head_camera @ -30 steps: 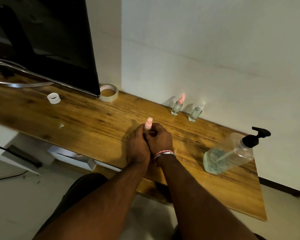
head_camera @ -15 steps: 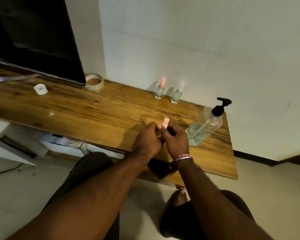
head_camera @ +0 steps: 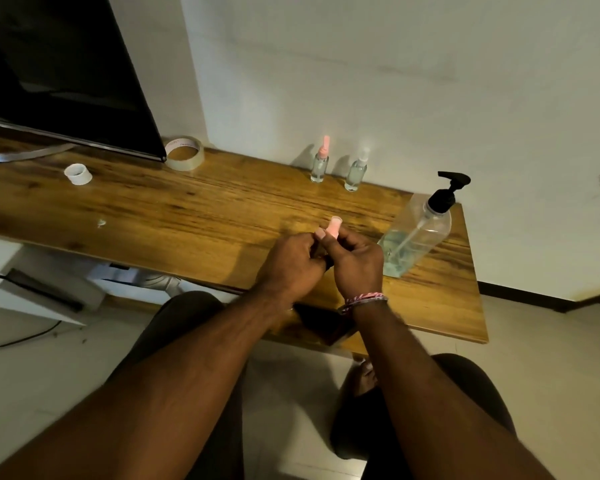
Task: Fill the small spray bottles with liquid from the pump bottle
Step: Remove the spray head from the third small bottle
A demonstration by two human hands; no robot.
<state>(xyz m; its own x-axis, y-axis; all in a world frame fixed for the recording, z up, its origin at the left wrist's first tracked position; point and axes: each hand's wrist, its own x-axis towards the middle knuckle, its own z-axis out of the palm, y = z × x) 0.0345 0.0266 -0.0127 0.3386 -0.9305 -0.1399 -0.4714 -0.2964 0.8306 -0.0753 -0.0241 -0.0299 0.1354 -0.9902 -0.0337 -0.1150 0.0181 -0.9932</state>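
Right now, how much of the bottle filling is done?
Two spray bottles stand capped by the wall, looking filled. A third, pink-capped bottle is held in both hands, its level hidden. The pump bottle still holds some liquid. No other empty bottles are in view.

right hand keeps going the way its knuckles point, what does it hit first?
Likely nothing until the wall: the right hand points up-table, passing between the clear-capped spray bottle and the pump bottle. Depth unclear.
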